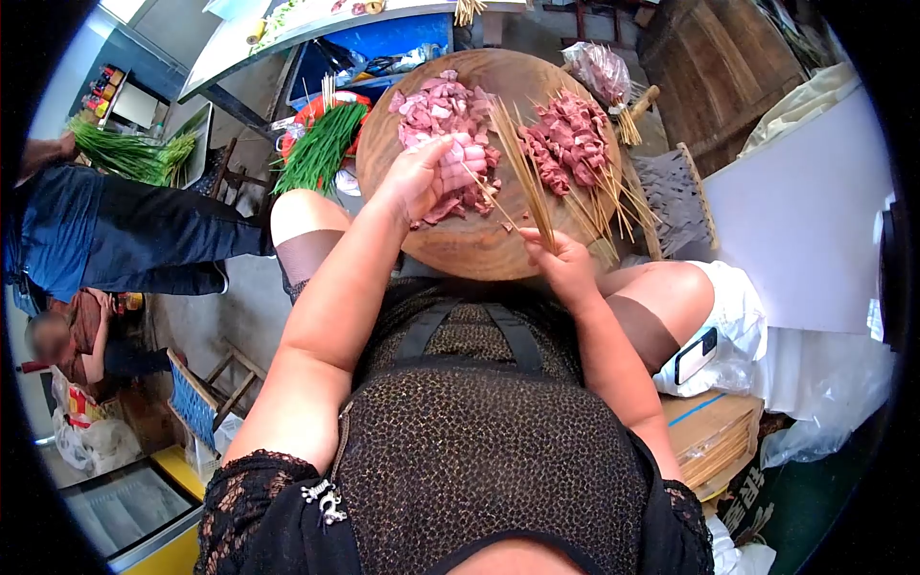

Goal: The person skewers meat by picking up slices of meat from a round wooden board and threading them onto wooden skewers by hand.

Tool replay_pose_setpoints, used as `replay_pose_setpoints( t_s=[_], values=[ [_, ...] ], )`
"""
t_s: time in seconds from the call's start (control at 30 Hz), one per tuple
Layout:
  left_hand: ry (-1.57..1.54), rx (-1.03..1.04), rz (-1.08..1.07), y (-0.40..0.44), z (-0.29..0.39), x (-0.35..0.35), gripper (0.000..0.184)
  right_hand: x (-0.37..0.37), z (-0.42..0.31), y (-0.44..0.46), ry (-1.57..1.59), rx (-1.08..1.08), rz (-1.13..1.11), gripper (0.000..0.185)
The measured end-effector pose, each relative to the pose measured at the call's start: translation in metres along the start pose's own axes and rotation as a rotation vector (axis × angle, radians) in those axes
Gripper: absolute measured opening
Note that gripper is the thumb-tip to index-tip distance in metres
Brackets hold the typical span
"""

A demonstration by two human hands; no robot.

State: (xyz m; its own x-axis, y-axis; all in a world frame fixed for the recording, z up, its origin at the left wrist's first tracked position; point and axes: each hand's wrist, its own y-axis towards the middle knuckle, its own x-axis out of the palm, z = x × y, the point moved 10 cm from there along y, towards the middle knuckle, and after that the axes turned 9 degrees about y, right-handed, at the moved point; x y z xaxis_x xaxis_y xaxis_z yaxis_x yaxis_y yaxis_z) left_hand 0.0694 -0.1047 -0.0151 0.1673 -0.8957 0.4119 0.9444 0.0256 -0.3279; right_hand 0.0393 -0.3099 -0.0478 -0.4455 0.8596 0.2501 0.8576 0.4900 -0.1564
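Note:
My left hand (431, 174) is over the pile of raw meat pieces (446, 103), palm turned up and fingers stretched out. Whether a small piece of meat lies against its fingers I cannot tell. My right hand (563, 266) is closed around a bundle of thin bamboo skewers (525, 171) that points up and away from me. One single skewer (494, 201) slants out of this hand, its tip close to my left fingers. Both hands are above a round wooden board (460, 257). Threaded meat skewers (575, 139) lie heaped on its right side.
Beyond the board are a bagged bunch of skewers (601, 75), a blue crate (374, 48) and green chives (326, 144). A phone (696, 356) rests by my right leg. At left, one person (115, 225) stands holding greens; another person (86, 335) is lower down.

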Motion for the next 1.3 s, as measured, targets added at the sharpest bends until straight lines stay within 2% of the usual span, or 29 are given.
replay_pose_setpoints(
  t_s=[0.07,0.2,0.23,0.27,0.33,0.4,0.43,0.47,0.53,0.6,0.73,0.8,0.87,0.93,0.97,1.0,1.07,1.1,1.13,1.2,1.3],
  values=[
    [0.081,-0.046,-0.023,-0.002,-0.012,0.003,0.032,0.002,0.013,0.001,0.085,0.1,-0.013,0.023],
    [0.221,-0.148,-0.122,-0.011,-0.061,0.026,0.034,0.004,0.021,0.005,0.138,0.12,-0.018,0.022],
    [0.173,-0.254,-0.091,-0.022,-0.074,0.032,0.035,0.005,0.02,0.005,0.173,0.138,-0.014,0.023],
    [0.203,-0.255,-0.166,-0.023,-0.083,0.04,0.035,0.005,0.02,0.006,0.207,0.156,-0.011,0.023],
    [0.434,-0.28,-0.17,-0.024,-0.079,0.045,0.036,-0.005,0.021,0.009,0.242,0.148,0.054,0.024],
    [0.742,-0.069,-0.071,0.001,-0.045,0.023,0.032,-0.018,0.023,0.014,0.273,0.136,0.121,0.024],
    [0.84,0.187,0.109,0.008,-0.01,0.01,0.024,-0.026,0.021,0.018,0.303,0.081,0.156,0.025],
    [1.14,0.475,0.27,0.007,0.03,0.006,0.02,-0.033,0.017,0.02,0.333,0.023,0.19,0.026],
    [1.489,0.45,0.352,0.029,0.047,-0.01,0.023,-0.032,0.01,0.017,0.327,0.072,0.183,0.025],
    [1.785,0.234,0.296,0.045,0.038,-0.015,0.026,-0.032,0.01,0.02,0.298,0.04,0.194,0.025],
    [1.906,0.185,0.277,0.047,0.031,-0.006,0.027,-0.028,0.014,0.016,0.248,0.107,0.215,0.025],
    [1.997,0.258,0.317,0.048,0.029,-0.005,0.024,-0.025,0.016,0.014,0.288,0.116,0.183,0.025],
    [1.966,0.286,0.319,0.043,0.032,-0.008,0.023,-0.025,0.016,0.013,0.269,0.118,0.18,0.025],
    [1.667,0.507,0.392,0.034,0.046,-0.019,0.022,-0.021,0.015,0.01,0.238,0.169,0.157,0.024],
    [1.598,0.597,0.438,0.031,0.05,-0.027,0.02,-0.02,0.017,0.01,0.238,0.17,0.155,0.024],
    [1.6,0.598,0.443,0.028,0.053,-0.027,0.02,-0.016,0.017,0.011,0.226,0.162,0.118,0.024],
    [0.605,0.248,0.411,0.031,0.03,-0.07,0.019,-0.01,0.019,0.011,0.216,0.155,0.079,0.024],
    [0.453,0.233,0.344,0.026,0.029,-0.064,0.016,-0.006,0.019,0.01,0.188,0.155,0.045,0.024],
    [0.453,0.236,0.351,0.024,0.029,-0.065,0.016,-0.001,0.019,0.01,0.159,0.154,0.01,0.024],
    [0.17,0.17,0.275,0.023,0.018,-0.059,0.015,0.001,0.022,0.01,0.15,0.165,-0.001,0.024],
    [0.068,0.178,0.233,0.014,0.023,-0.042,0.016,0.002,0.026,0.012,0.14,0.145,-0.013,0.024]
  ],
)
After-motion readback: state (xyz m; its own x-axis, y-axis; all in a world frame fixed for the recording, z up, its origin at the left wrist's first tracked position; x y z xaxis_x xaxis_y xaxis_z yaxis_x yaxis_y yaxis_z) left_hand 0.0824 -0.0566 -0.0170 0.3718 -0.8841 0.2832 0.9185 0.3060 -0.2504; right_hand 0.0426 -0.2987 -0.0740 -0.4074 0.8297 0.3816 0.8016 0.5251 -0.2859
